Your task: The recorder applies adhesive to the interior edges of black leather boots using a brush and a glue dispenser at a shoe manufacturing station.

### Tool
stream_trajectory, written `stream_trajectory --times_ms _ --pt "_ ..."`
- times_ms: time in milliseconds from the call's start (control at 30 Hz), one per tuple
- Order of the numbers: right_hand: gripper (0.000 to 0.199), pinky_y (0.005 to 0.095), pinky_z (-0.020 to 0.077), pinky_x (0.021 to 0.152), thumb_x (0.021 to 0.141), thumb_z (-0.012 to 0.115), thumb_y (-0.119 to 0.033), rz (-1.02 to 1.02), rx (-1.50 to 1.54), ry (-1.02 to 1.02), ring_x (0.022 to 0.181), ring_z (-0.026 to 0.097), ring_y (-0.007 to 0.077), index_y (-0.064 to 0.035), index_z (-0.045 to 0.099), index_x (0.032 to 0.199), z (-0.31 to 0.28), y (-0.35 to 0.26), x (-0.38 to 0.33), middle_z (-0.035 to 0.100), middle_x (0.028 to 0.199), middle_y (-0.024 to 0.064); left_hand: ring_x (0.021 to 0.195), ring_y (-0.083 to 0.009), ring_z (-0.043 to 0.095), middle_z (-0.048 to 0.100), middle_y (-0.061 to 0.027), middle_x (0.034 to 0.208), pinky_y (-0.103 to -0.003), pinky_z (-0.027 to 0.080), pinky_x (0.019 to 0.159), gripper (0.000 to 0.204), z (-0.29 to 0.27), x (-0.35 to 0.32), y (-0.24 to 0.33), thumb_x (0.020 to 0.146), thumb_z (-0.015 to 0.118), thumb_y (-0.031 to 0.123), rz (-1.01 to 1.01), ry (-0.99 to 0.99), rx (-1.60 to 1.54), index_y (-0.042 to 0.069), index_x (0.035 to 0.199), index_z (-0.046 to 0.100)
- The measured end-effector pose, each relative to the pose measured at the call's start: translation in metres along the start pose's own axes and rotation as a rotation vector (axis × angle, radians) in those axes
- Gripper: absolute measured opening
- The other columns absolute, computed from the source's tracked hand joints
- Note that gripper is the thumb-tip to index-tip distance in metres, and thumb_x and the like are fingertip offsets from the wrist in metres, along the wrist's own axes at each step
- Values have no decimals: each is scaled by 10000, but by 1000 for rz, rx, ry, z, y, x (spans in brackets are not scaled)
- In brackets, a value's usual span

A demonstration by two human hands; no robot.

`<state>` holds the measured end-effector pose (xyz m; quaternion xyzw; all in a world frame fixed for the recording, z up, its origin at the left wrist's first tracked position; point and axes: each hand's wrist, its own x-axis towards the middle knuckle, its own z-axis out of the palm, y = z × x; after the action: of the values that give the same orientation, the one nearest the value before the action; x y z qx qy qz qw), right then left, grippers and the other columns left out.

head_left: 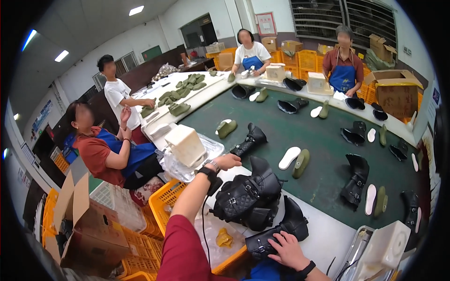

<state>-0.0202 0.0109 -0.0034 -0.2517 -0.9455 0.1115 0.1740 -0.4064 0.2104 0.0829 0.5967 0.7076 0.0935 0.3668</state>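
A worker's left hand (228,161) reaches out over a pile of black quilted boots (248,196) on the white tabletop (328,234), fingers curled together near the top of the pile, though whether they actually pinch anything cannot be told from this angle; the right hand (288,250) lies spread and clamped on the shaft of a separate black boot (276,234) at the tabletop's near edge. Handling here looks best done one boot at a time, the near boot pinned flat while the other hand lifts from the top of the heap, since buckles and straps could snag on each other. A dark cable (204,225) hangs below the left wrist, close to the pile. Just beyond, a green conveyor belt (328,140) carries black boots, white insoles (289,157) and olive shoe lasts (301,163) in loose pairs. A cream box-shaped machine (186,145) stands on clear plastic beside the left hand, crowding the reach on that side, and yellow crates (164,199) sit under the tabletop. Four other workers sit or stand around the line
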Motion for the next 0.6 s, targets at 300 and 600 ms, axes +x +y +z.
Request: stream_trajectory --times_ms 300,600 --pt "529 422 336 967 724 688 -397 -3 -35 27 1161 425 312 -135 567 1168 0 11 -5 500 1206 94 1171 -226 492 511 -149 1263 -331 399 979 464 92 -221 64 878 563 140 729 -183 -104 8 1300 423" --pt "539 419 331 979 718 700 -363 14 -22 3 1182 417 307 -128 562 1183 0 -1 3 493 1228 95 1004 -312 587 600 -151 1124 -377 473 833 478 309 -256 44 842 595 224 912 -419 -60 63 1270 456"
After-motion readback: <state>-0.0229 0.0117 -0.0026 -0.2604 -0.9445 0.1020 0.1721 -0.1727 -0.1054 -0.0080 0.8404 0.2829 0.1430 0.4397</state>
